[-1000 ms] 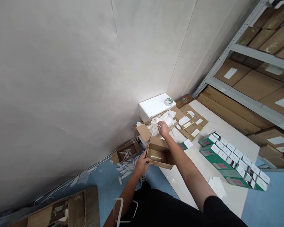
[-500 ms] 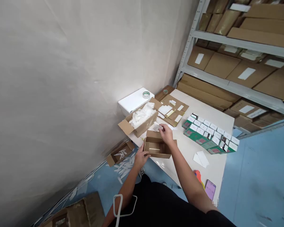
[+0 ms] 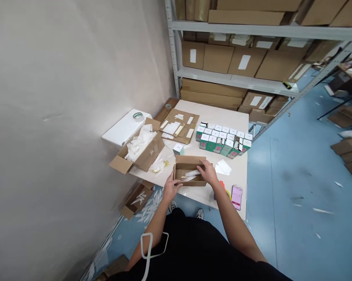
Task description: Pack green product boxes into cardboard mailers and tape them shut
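Observation:
A small open cardboard box sits at the near edge of the white table. My left hand grips its left wall, fingers curled over the rim. My right hand reaches into the box from the right, fingers closed on a white packet lying inside. Left of it, a bigger open carton holds a heap of white packets. Rows of green and white boxes stand further back on the table.
A white foam box with a tape roll stands by the wall. Flattened cardboard with labels lies behind. A phone lies at the near right corner. Shelving with cartons fills the back; a carton sits on the blue floor.
My right hand took a white packet from the big carton and brought it back into the small box. My head turned right, so the shelving and floor came into view.

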The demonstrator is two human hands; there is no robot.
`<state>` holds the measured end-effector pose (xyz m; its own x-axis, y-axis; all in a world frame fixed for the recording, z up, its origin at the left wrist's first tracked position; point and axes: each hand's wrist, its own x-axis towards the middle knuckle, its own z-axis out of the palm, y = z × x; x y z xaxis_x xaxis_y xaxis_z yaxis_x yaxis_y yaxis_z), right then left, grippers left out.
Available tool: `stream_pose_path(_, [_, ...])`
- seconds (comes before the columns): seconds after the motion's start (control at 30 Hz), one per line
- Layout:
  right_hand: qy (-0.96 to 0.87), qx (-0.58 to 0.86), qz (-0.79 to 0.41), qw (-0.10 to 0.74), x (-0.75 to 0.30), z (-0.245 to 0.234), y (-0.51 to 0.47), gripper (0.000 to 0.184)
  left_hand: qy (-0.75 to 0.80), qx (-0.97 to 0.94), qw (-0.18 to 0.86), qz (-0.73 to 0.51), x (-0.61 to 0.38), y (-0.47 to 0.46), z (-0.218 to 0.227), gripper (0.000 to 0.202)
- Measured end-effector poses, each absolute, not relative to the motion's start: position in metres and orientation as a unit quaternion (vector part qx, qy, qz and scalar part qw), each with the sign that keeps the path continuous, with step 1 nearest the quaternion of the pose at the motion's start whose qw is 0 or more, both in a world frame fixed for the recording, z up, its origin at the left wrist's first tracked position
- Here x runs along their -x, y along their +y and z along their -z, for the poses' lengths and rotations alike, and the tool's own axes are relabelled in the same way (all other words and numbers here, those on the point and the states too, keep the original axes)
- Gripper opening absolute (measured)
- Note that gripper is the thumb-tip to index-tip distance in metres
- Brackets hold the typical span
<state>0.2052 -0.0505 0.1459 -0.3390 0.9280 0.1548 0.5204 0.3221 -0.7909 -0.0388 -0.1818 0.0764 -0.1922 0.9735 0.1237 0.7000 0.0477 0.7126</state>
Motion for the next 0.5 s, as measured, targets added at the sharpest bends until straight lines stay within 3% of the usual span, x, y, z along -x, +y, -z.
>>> stream_pose_path(0.33, [-0.657, 0.564, -0.344, 0.363, -0.231, -0.135, -0.048, 0.045, 0.628, -0.675, 0.275, -0.271, 0.035, -0.108, -0.061, 0.017])
stream_pose_path(0.5, [-0.577, 0.616, -0.383, 0.375, -0.204, -0.120, -0.034, 0.047, 0.598, -0.718, 0.313, -0.172, 0.048, -0.054, -0.041, 0.023])
